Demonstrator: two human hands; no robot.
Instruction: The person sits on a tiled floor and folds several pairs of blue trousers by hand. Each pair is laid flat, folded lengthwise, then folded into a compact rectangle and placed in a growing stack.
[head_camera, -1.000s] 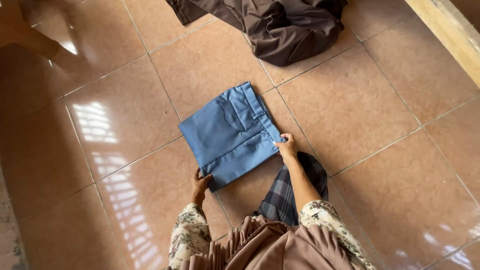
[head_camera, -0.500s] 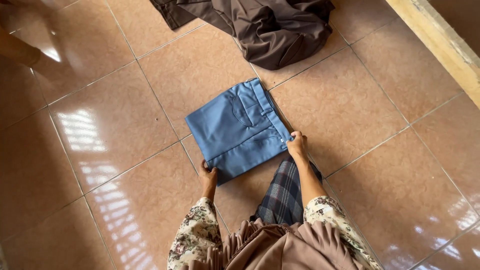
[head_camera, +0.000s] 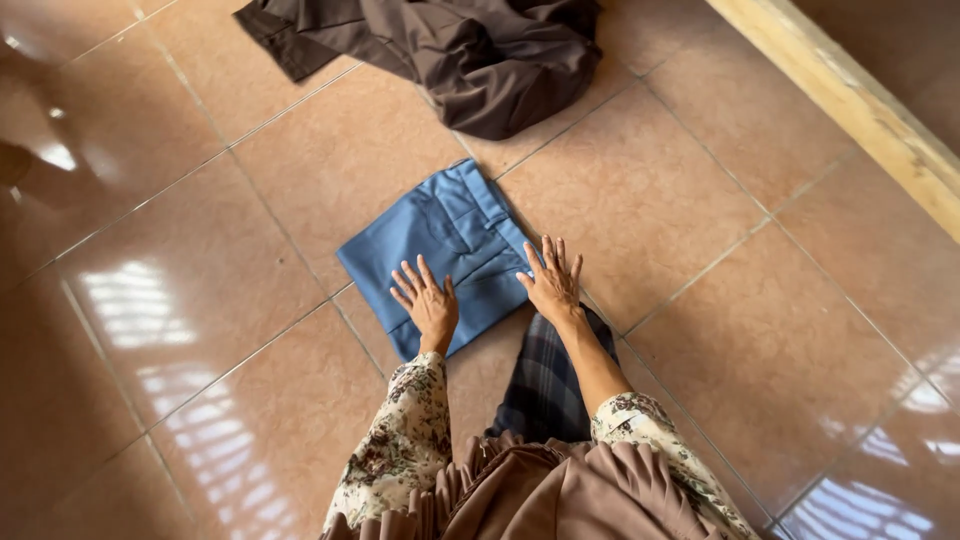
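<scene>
Head view: we see blue trousers (head_camera: 440, 255) folded into a neat rectangle, flat on the tan floor tiles (head_camera: 700, 200), waistband end pointing away from the person. Left hand (head_camera: 428, 302) lies flat on the near edge, fingers spread, gripping nothing. Right hand (head_camera: 552, 282) rests open at the right edge, fingers splayed. A crumpled brown garment (head_camera: 470, 55) lies well apart, beyond the trousers.

- Folded trousers (head_camera: 440, 250): we note plain blue.
- Heaped garment (head_camera: 450, 50), beyond the trousers: dark brown.
- Floor tiles (head_camera: 250, 160), under the trousers: glossy terracotta-orange.
- Sleeves (head_camera: 400, 440), nearer than the trousers: cream floral.
- Checked cloth (head_camera: 550, 380): dark plaid.
</scene>
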